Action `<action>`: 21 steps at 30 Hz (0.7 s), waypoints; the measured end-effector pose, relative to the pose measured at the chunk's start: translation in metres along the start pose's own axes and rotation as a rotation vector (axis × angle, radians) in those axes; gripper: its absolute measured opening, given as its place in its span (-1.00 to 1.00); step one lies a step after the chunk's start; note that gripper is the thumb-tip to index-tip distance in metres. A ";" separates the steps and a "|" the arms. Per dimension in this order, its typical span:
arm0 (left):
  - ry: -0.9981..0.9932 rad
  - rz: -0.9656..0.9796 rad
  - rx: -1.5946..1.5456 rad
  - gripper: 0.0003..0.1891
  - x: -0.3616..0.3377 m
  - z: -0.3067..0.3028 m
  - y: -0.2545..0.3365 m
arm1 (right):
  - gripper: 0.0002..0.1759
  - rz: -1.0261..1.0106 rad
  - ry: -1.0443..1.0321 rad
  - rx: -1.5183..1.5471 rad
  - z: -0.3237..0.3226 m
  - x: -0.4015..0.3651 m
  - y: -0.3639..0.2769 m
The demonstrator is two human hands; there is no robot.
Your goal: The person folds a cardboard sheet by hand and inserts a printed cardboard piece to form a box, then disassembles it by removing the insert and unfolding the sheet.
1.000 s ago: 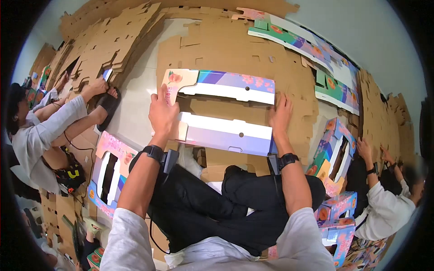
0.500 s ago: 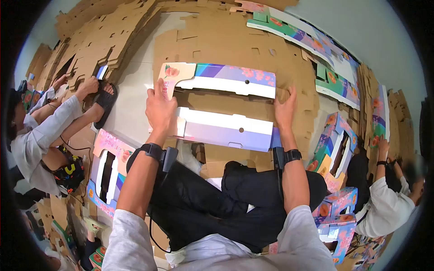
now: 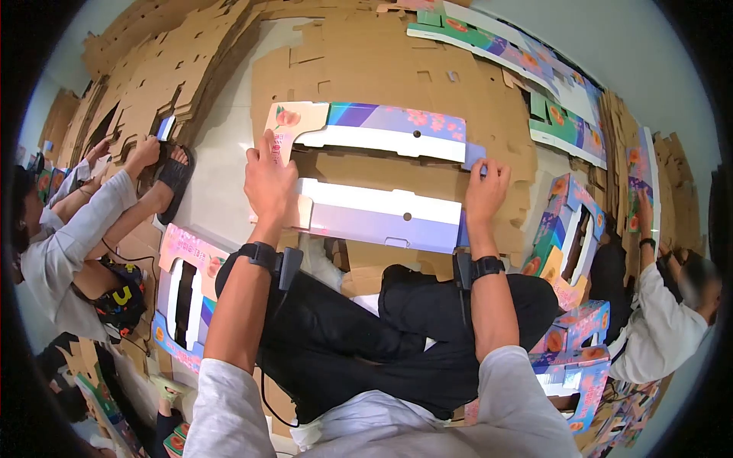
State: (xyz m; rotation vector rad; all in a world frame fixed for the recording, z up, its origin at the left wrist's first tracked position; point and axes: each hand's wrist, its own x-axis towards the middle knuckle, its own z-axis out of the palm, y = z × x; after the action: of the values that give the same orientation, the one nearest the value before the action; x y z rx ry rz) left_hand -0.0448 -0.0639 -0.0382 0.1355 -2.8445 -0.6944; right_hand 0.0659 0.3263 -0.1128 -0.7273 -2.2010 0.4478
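A partly folded printed cardboard box point(image 3: 382, 221) with peach and blossom pictures lies before me, its long middle open between two white-edged sides. My left hand point(image 3: 271, 179) grips the peach-coloured left end, fingers over its edge and thumb inside. At the other end, my right hand point(image 3: 487, 187) has its fingers curled on a small purple flap point(image 3: 474, 154) that sticks out from the far side's right corner. Part of that flap is hidden by the fingers. Both wrists wear black straps with a device.
Brown cardboard sheets point(image 3: 359, 61) lie under and beyond the box. Folded boxes stand at left point(image 3: 183, 294) and right point(image 3: 569, 237). Flat printed blanks point(image 3: 489, 49) lie at the far right. People sit on both sides, one with a sandalled foot point(image 3: 174, 183) nearby.
My right hand has closed from a spread pose onto the right end, and the purple flap there now sticks outward. The left hand keeps its grip.
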 end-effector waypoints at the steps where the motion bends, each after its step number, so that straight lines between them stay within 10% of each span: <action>1: 0.006 0.019 0.000 -0.20 0.000 0.000 0.000 | -0.76 -0.005 -0.014 -0.067 -0.004 -0.005 0.002; 10: 0.017 0.070 -0.034 -0.26 -0.003 0.005 0.004 | -0.17 0.179 0.066 -0.409 -0.020 -0.031 0.014; 21: 0.060 0.061 0.016 -0.28 -0.001 0.010 0.001 | -0.14 0.434 -0.110 -0.342 -0.051 -0.014 -0.032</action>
State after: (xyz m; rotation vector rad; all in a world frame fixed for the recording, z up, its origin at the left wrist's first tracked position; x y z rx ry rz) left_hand -0.0464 -0.0584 -0.0471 0.0702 -2.7846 -0.6446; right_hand 0.1005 0.2969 -0.0707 -1.4086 -2.2454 0.3291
